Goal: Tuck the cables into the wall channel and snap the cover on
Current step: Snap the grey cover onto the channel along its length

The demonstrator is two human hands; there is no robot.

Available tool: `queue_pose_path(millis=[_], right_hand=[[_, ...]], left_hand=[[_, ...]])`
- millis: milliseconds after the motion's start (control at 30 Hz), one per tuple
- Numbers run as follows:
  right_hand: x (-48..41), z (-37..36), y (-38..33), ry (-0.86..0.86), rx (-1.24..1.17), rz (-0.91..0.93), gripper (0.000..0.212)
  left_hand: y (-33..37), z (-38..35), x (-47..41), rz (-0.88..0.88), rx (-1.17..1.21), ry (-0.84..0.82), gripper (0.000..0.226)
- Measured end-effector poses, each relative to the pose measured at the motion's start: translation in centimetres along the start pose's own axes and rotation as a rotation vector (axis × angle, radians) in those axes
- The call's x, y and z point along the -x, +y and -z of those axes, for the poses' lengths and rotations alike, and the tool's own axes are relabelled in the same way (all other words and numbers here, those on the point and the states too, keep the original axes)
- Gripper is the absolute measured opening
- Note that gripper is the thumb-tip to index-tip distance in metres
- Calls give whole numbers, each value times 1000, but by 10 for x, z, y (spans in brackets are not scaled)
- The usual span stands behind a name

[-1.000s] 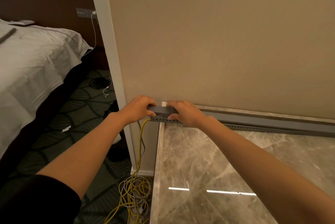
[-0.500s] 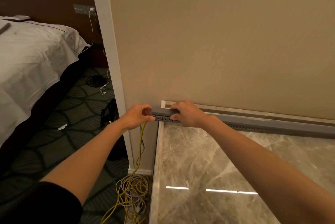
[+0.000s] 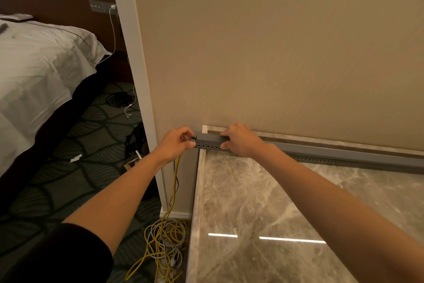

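A long grey wall channel [image 3: 344, 155] with a row of holes along its lower edge runs along the foot of the beige wall on top of the marble ledge. Its grey cover [image 3: 210, 138] lies on the left end. My right hand [image 3: 241, 139] presses down on the cover near that end. My left hand [image 3: 176, 145] pinches the yellow cable [image 3: 175, 181] right at the channel's left tip. The cable hangs from that hand down to a tangle of yellow and grey cables [image 3: 166, 241] on the floor.
A marble ledge [image 3: 263, 202] fills the lower right. A white door frame [image 3: 135, 53] borders the wall's left edge. Beyond it are a bed [image 3: 39, 69], patterned carpet, a black cable coil [image 3: 118, 99] and a white charger lead.
My left hand has slid off the cover's left end and now pinches the cable at the channel's tip. My right hand stays on the cover. The view has shifted slightly.
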State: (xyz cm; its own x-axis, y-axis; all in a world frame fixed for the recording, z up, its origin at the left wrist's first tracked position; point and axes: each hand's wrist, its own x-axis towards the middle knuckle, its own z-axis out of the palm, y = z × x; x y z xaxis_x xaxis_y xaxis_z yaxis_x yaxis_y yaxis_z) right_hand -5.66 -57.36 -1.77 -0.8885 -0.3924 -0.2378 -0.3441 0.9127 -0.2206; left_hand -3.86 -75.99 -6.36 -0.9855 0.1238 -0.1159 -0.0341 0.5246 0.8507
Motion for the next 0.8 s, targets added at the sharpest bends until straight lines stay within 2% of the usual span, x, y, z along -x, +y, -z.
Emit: queue_pose_path(millis=[133,267,467,600,800], right_hand=[[-1,-5,-1,59,-25,27,24],[-4,0,-5,38,-24,26,24],[-3,1,-7,33,70,5,28],[-4,-1,-9,59,90,1,26],[1,-8,-10,142,119,-19,22]], left_hand=[[2,2,-2,19,-5,-12,12],[4,3,-3,34,-22,-31,29],[3,-1,-2,23,5,17,21],[3,-2,-4,19,14,16,37],[2,-1,-6,25,2,10,39]])
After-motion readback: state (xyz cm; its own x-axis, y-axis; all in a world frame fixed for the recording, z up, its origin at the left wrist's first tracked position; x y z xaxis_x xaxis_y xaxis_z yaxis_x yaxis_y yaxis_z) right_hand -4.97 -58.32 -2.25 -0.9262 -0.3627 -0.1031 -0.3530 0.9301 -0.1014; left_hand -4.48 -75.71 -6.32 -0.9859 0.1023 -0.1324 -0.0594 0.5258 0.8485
